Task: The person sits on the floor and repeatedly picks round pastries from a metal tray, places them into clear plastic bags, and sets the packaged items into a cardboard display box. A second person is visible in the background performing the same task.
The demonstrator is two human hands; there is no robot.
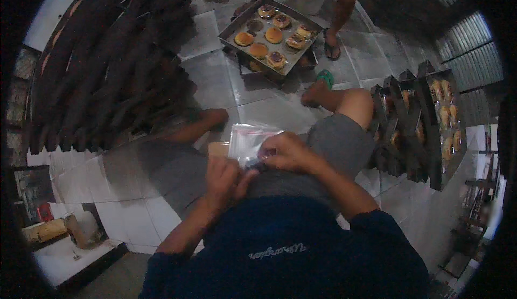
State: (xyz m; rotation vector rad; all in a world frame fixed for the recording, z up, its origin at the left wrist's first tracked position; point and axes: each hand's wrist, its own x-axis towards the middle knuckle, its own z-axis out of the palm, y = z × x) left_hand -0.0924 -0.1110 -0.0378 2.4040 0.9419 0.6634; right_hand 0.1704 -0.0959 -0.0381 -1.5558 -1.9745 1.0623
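Over my lap lies a stack of clear plastic bags (249, 137) with a pinkish line near the top edge. My right hand (288, 153) pinches the right side of the plastic with thumb and fingers. My left hand (224, 177) is curled at the lower left corner of the bags, its thumb towards the right hand. A brown piece, perhaps cardboard (218, 148), shows just above the left knuckles. Something small and dark between the hands is too blurred to name.
Ahead on the tiled floor (210, 72), a metal tray (297, 61) of buns, some wrapped, sits on another tray. Another person's legs (343, 12) stand behind it. Dark trays (109, 68) are stacked at left; upright-looking trays with wrapped bread (446, 117) stand at right.
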